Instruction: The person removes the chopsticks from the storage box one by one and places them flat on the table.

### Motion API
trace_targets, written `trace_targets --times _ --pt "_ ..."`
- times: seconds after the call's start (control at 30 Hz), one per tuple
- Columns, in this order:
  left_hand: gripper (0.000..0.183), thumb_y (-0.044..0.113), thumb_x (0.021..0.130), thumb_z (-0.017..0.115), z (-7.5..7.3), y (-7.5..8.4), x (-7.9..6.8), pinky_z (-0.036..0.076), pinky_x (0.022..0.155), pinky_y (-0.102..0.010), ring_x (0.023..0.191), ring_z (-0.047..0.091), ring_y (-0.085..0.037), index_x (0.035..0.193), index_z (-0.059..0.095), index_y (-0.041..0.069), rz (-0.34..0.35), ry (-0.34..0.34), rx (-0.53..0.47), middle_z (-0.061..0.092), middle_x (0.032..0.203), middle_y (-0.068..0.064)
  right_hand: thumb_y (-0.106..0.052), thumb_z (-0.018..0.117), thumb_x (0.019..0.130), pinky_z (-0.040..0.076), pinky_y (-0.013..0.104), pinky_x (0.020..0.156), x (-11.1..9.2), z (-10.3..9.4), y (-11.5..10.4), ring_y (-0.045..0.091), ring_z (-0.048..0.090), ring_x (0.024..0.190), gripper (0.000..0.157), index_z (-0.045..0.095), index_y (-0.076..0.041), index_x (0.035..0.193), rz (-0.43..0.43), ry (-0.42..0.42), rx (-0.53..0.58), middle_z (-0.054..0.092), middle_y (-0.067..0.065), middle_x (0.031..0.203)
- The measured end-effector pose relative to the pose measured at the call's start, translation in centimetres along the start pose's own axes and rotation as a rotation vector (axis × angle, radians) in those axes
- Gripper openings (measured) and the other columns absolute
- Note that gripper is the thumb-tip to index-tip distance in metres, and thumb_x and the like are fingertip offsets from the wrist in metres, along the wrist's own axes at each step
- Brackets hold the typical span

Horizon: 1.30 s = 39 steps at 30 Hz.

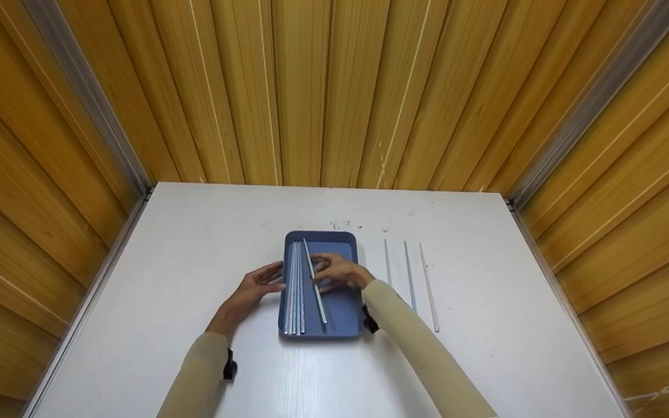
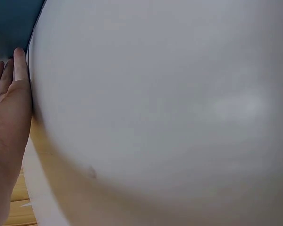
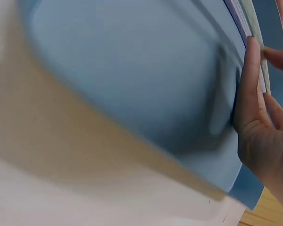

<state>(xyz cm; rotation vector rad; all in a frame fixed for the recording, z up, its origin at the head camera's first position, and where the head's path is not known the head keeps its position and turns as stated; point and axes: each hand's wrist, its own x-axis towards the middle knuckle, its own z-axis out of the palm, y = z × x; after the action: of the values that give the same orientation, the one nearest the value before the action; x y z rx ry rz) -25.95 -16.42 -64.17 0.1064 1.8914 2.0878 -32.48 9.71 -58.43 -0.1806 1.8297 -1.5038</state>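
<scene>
A blue rectangular tray (image 1: 343, 313) lies on the white table with its long side pointing away from me. Along its left wall several thin chopsticks (image 1: 295, 290) lie side by side. My right hand (image 1: 340, 271) is over the tray and pinches one pale chopstick (image 1: 320, 307) near its middle; this one slants beside the row. In the right wrist view, thumb and fingers of the right hand (image 3: 257, 122) are on either side of it. My left hand (image 1: 256, 287) touches the tray's left wall from outside, its fingers fairly straight in the left wrist view.
To the right of the tray, three loose chopsticks (image 1: 428, 284) lie apart on the white table (image 1: 207, 232), partly behind the right forearm. Yellow wood-look panels (image 1: 334, 93) close off the back and both sides.
</scene>
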Motion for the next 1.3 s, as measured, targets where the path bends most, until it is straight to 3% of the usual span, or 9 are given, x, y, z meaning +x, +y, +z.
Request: trace_targets --times 0.17,0.37,0.7,1.3 --pt "0.075 0.005 0.092 0.075 -0.1 0.0 0.2 0.030 0.127 -0.045 0.154 0.034 -0.034 0.157 0.038 0.003 0.006 -0.006 0.009 0.039 0.163 -0.018 0.013 0.065 0.089 0.065 0.033 0.069 -0.4 -0.8 -0.3 0.015 0.067 0.083 0.077 0.036 -0.007 0.158 -0.035 -0.021 0.023 0.063 0.006 0.100" --pt "0.074 0.004 0.091 0.075 0.1 0.3 0.7 0.033 0.125 -0.043 0.152 0.036 -0.034 0.156 0.039 0.003 0.014 0.000 0.010 0.041 0.161 -0.019 0.012 0.063 0.089 0.065 0.036 0.070 -1.2 -1.8 -1.7 0.016 0.065 0.080 0.076 0.035 -0.005 0.158 -0.107 -0.007 0.016 0.062 0.006 0.098" --pt "0.074 0.001 0.092 0.073 -0.1 0.3 0.8 0.042 0.118 -0.029 0.153 0.035 -0.035 0.156 0.037 0.000 0.030 -0.027 -0.007 0.039 0.161 -0.021 0.010 0.064 0.090 0.066 0.037 0.076 -3.7 -4.4 -2.9 0.016 0.070 0.080 0.079 0.031 -0.008 0.159 -0.110 0.028 -0.046 0.058 0.006 0.104" --pt "0.076 0.004 0.090 0.076 0.1 0.6 0.1 0.036 0.123 -0.041 0.152 0.036 -0.033 0.156 0.038 0.003 0.009 -0.003 -0.009 0.041 0.161 -0.019 0.008 0.065 0.092 0.066 0.037 0.075 -9.3 -9.9 -3.1 0.019 0.069 0.091 0.084 0.026 -0.015 0.162 -0.141 0.049 -0.107 0.052 0.014 0.116"
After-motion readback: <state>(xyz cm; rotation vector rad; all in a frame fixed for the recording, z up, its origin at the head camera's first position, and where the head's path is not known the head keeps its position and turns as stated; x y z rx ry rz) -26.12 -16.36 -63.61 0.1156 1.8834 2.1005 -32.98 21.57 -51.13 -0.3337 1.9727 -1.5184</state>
